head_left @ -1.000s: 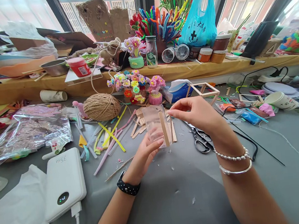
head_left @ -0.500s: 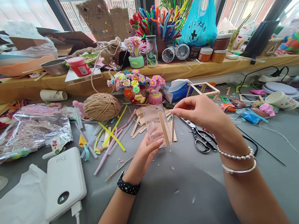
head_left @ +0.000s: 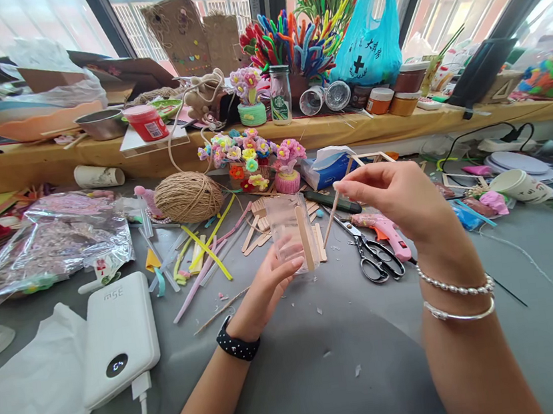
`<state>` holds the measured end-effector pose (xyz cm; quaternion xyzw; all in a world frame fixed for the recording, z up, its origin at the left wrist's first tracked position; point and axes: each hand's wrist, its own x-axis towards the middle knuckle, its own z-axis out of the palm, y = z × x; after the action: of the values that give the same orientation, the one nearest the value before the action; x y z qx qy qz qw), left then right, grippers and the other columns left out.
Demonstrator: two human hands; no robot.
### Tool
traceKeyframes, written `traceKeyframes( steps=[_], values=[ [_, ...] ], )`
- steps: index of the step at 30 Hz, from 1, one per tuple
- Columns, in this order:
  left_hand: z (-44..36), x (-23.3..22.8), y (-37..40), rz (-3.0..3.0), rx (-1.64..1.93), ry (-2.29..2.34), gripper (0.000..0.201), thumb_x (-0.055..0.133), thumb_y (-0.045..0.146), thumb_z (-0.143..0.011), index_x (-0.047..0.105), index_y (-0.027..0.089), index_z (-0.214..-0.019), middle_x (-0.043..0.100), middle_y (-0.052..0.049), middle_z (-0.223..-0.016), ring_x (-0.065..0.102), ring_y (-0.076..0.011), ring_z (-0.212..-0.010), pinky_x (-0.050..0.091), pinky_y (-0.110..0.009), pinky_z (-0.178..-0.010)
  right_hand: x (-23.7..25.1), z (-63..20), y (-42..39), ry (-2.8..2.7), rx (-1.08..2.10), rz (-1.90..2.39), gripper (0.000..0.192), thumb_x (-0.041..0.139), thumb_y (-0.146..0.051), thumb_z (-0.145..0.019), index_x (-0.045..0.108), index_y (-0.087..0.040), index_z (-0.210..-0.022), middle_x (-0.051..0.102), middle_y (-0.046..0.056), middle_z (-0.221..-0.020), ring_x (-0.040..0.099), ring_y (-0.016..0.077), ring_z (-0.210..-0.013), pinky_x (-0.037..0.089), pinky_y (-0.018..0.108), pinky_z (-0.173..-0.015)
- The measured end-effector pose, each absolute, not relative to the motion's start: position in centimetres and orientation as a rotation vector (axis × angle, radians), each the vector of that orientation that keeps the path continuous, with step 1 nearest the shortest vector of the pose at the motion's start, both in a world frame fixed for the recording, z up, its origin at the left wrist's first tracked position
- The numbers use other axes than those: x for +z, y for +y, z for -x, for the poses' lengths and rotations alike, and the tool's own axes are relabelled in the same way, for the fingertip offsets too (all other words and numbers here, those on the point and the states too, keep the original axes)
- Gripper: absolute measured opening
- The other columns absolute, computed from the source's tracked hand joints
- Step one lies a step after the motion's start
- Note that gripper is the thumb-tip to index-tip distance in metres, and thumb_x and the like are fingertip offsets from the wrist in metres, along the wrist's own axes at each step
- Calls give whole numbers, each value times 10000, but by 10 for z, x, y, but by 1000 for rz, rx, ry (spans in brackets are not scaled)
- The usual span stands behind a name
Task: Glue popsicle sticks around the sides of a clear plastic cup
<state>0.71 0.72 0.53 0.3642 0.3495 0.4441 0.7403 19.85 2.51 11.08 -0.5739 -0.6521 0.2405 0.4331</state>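
**Here: two hands, a clear cup and a loose stick**

Centre of the frame: the left hand (head_left: 270,281) closes its grip on a clear cup (head_left: 290,232), thumb on the near wall, the cup standing upright on or just above the grey table (head_left: 327,375); contact with the table cannot be told. A flat wooden stick (head_left: 304,237) lies upright against the cup's right side. Right of centre, the right hand (head_left: 401,198) pinches a second, thinner stick (head_left: 332,217) at its top end between thumb and fingertips; the stick hangs tilted, its lower end just right of the cup and apart from it. Below that hand lie scissors (head_left: 376,258) and a pink glue gun (head_left: 385,230). More sticks (head_left: 259,226) lie behind the cup. Left of centre sits a twine ball (head_left: 188,196); at lower left, a white power bank (head_left: 117,337) beside tissue (head_left: 36,384).
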Motion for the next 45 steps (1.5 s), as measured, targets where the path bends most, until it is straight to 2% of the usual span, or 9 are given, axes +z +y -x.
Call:
traceKeyframes(
  steps=[6, 15, 20, 36, 45],
  values=[
    [-6, 3, 10, -791, 988, 731, 601, 658, 249, -694, 428, 187, -1245, 543, -110, -1170, 481, -279, -1123, 342, -413, -955, 114, -200, 21, -1614, 580, 1433, 225, 653, -395, -668, 681, -174, -699, 663, 30, -657, 579, 140, -600, 441, 253, -534],
    [-13, 12, 3, -819, 1038, 753, 646, 613, 247, -743, 331, 235, -1323, 579, -81, -1093, 517, -258, -1073, 331, -426, -956, 105, -185, 29, -1754, 688, 1414, 248, 608, -383, -696, 669, -142, -694, 640, 29, -608, 559, 122, -552, 404, 242, -503],
    [-14, 13, 2, -835, 1030, 757, 642, 621, 260, -732, 351, 229, -1314, 575, -97, -1106, 493, -283, -1099, 329, -446, -947, 104, -184, 30, -1774, 671, 1427, 222, 609, -360, -699, 678, -149, -696, 662, 35, -647, 564, 121, -579, 403, 240, -533],
    [-13, 13, 1, -860, 982, 738, 587, 607, 262, -748, 390, 252, -1293, 530, -87, -1188, 509, -271, -1089, 365, -408, -912, 99, -178, 35, -1787, 690, 1447, 224, 598, -358, -703, 673, -149, -670, 666, 40, -644, 571, 134, -586, 379, 238, -505],
    [-16, 18, -3, -876, 958, 749, 635, 571, 268, -771, 294, 282, -1342, 546, -85, -1114, 544, -264, -1032, 388, -433, -896, 91, -176, 41, -1718, 763, 1437, 237, 606, -372, -693, 665, -143, -690, 670, 53, -671, 597, 142, -627, 458, 261, -588]
  ],
)
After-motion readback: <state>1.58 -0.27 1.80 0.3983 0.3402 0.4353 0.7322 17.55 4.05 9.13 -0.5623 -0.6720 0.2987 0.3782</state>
